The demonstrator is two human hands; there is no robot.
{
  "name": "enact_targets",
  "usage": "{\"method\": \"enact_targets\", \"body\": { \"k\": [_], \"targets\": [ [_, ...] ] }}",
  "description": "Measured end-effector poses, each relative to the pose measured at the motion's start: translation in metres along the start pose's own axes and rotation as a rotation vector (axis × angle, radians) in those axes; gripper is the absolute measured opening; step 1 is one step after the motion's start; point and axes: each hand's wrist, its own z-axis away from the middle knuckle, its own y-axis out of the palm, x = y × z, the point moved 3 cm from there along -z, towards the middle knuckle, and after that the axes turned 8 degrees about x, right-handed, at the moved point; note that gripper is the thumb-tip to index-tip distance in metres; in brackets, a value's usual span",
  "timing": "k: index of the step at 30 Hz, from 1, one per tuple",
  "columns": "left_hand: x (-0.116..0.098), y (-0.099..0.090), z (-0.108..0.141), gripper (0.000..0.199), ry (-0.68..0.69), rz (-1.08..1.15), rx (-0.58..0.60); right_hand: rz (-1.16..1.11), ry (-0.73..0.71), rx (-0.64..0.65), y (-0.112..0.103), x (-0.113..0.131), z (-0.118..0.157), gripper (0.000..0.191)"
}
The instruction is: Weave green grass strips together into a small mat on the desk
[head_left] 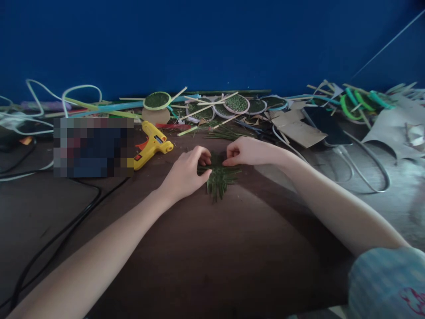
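A small woven mat of thin green leaf strips (219,176) lies on the dark table between my hands, its loose ends fanning out on the near side and both flanks. My left hand (187,175) is at the mat's left edge, fingers curled and thumb held apart from them, with strip ends showing in the gap. At the upper right edge of the mat, my right hand (244,152) has its fingers closed in a pinch on a green strip. The fingertips of that hand are partly hidden.
A yellow glue gun (152,144) lies left of my hands beside a blurred-out patch. Round green woven discs (236,103), sticks and scraps line the blue wall (212,44). On the right are cardboard (300,128) and a phone (327,126) with a cable. Black cords (71,226) cross the left side.
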Motion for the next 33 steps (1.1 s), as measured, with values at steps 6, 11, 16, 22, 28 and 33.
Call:
{"method": "enact_targets", "body": {
  "k": [6, 11, 16, 22, 28, 33],
  "targets": [
    [0.0002, 0.0009, -0.0004, 0.026, -0.018, -0.019, 0.013, 0.0, -0.028, 0.071, -0.0029, -0.001, 0.002, 0.023],
    [-0.0024, -0.0008, 0.0003, 0.025, -0.015, -0.046, 0.007, 0.011, -0.046, 0.073, -0.0026, -0.0024, 0.0016, 0.021],
    [-0.0022, -0.0012, -0.0003, 0.023, -0.003, -0.031, 0.018, 0.014, -0.028, 0.062, -0.0023, -0.0024, 0.0009, 0.02],
    [-0.0014, -0.0005, -0.001, 0.022, -0.007, -0.023, 0.029, 0.009, -0.004, 0.084, -0.0032, -0.0004, 0.0024, 0.019],
    [-0.002, -0.0003, -0.0009, 0.021, -0.014, -0.043, 0.031, 0.0, -0.016, 0.088, -0.0035, 0.0002, 0.0029, 0.023],
    [-0.0011, 0.0, -0.0011, 0.022, -0.009, -0.053, 0.031, -0.009, -0.022, 0.091, -0.0036, -0.0019, 0.0011, 0.022]
  ]
}}
